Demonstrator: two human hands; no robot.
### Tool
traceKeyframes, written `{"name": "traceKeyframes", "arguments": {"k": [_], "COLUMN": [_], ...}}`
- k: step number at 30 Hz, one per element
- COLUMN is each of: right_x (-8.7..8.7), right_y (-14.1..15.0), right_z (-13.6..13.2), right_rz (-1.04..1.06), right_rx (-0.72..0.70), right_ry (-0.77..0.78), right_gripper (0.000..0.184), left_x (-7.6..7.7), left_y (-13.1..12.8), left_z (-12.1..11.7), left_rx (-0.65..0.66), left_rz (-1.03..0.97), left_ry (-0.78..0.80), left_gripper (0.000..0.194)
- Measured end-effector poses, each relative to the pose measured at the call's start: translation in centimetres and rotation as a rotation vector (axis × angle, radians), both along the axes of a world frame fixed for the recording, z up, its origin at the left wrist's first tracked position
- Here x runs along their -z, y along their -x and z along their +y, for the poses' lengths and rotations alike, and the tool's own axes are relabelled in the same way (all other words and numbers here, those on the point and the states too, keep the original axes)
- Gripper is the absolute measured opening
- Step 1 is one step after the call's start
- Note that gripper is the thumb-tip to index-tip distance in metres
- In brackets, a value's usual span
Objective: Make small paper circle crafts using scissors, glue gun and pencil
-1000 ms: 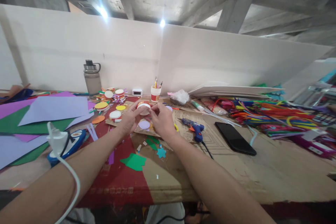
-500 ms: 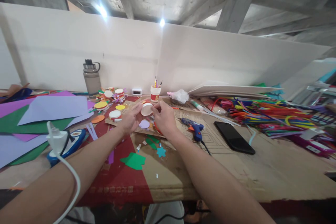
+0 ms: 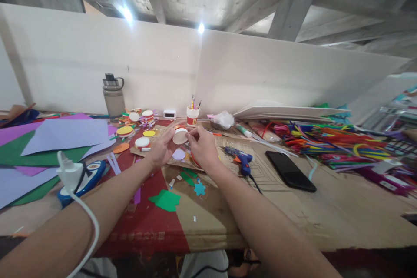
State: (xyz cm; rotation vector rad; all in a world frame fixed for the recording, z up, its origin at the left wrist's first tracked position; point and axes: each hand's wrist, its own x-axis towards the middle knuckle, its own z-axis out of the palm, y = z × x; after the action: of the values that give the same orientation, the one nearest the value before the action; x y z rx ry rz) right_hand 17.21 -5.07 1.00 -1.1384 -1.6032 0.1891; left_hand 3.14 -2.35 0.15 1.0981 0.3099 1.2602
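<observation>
My left hand (image 3: 162, 150) is closed round the left side of a short red-and-white paper cup piece (image 3: 180, 136), its pale round face tilted towards me. The fingertips of my right hand (image 3: 202, 147) pinch its right edge. Below the cup piece lies a lilac paper disc (image 3: 179, 153) on the cardboard. To the left sit a similar red-and-white cup piece (image 3: 142, 142) and one topped with yellow (image 3: 125, 131). A yellow disc (image 3: 149, 133) and an orange disc (image 3: 121, 147) lie flat near them. Part of something rounded under my right hand is hidden.
A blue glue gun (image 3: 241, 159) and a black phone (image 3: 290, 170) lie to the right, before a heap of coloured pipe cleaners (image 3: 339, 141). Coloured paper sheets (image 3: 65, 137) and a power strip (image 3: 83, 182) are at left. A bottle (image 3: 114, 95) and pencil cup (image 3: 193, 115) stand behind.
The cup piece has tipped so its pale round face shows more fully towards me. Both hands keep hold of it, the right one shifting slightly. The objects on the table stay put.
</observation>
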Motion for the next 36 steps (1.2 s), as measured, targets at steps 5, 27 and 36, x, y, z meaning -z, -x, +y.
{"name": "traceKeyframes", "arguments": {"k": [5,27,36], "right_x": [0.13,-0.04,0.24], "right_y": [-0.11,0.01,0.03], "right_z": [0.15,0.12,0.36], "right_rz": [-0.01,-0.037,-0.021], "right_rx": [0.017,0.016,-0.011], "right_ry": [-0.001,0.024,0.016], "right_gripper": [0.011,0.011,0.021], "left_x": [0.11,0.03,0.2], "left_y": [-0.01,-0.24,-0.01], "left_z": [-0.14,-0.12,0.39], "left_rx": [0.015,-0.077,-0.088], "left_rz": [0.014,0.122,0.066], "left_ry": [0.029,0.026,0.191], "left_gripper": [0.045,0.027,0.02]}}
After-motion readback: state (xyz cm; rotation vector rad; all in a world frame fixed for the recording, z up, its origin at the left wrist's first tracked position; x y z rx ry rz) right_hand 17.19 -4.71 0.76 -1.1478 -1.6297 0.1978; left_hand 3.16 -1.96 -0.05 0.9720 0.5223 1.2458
